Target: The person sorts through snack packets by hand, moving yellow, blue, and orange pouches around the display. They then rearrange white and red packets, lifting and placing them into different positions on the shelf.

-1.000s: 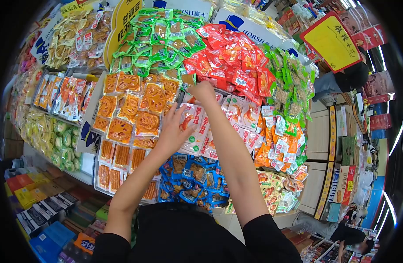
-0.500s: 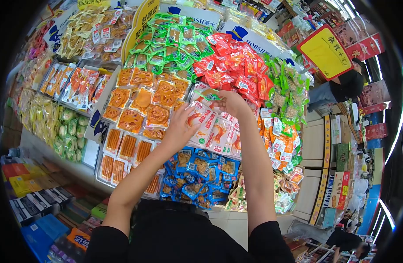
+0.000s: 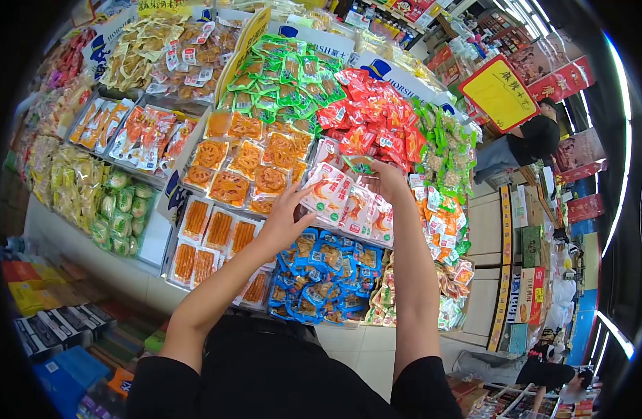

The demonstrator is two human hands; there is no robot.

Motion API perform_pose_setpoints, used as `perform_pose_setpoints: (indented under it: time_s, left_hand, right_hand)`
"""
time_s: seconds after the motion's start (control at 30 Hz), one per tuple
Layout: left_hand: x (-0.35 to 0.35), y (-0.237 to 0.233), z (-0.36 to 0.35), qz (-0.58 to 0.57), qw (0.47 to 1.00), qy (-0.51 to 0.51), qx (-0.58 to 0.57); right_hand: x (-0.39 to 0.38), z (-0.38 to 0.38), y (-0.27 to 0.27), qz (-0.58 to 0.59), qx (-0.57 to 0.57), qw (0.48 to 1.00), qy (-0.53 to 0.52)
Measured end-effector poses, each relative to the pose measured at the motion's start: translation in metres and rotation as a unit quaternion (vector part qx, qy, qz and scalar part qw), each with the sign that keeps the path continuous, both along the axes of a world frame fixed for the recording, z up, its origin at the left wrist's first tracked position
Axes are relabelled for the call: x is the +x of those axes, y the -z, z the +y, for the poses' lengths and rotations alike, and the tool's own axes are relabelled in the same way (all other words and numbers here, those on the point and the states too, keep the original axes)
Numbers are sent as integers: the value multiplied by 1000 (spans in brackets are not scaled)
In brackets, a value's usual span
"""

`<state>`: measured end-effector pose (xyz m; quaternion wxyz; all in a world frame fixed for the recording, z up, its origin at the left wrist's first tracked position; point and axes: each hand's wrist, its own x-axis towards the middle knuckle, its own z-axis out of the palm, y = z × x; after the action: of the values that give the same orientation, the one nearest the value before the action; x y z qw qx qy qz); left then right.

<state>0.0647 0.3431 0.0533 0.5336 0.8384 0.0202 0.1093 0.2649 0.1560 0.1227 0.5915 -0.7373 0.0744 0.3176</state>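
Note:
Pink-and-white packets [image 3: 329, 190] with an orange-red picture lie in a row in a tray at the middle of the display. My left hand [image 3: 286, 222] is at the left end of this row, fingers and thumb apart, its fingertips against the edge of the nearest packet. My right hand [image 3: 389, 183] is over the back of the same row, fingers curled in a pinch at a green-edged packet [image 3: 358, 165]. Part of that packet is hidden behind the fingers.
Around the row are red packets [image 3: 384, 115], green packets [image 3: 293, 73], orange-brown trays [image 3: 248, 160] and blue packets [image 3: 324, 272]. A yellow sign [image 3: 499, 94] with a red border rises at the right. People in dark tops stand farther off on the right.
The view has shifted slightly, moving the display to the right. My left hand has drawn back a little from over the packets. My right hand has brought the green-edged packet closer to the row.

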Motion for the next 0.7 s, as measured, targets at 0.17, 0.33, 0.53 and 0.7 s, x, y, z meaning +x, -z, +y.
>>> perform_pose_setpoints:
  time_s: [0.17,0.33,0.53,0.7]
  left_hand:
    - [-20,-2,22,6,1000,3,0]
    - [-30,-8,39,17,1000,5,-3]
    - [-30,-7,54,28,999,4,-23]
    - [-20,-3,65,32,999,0,-39]
  right_hand:
    - [-12,1,-6,-19,36,998,47]
    - [-7,12,7,-20,53,998,25]
    - [-4,43,11,-7,6,1000,-15]
    - [7,71,8,-9,-33,995,-97]
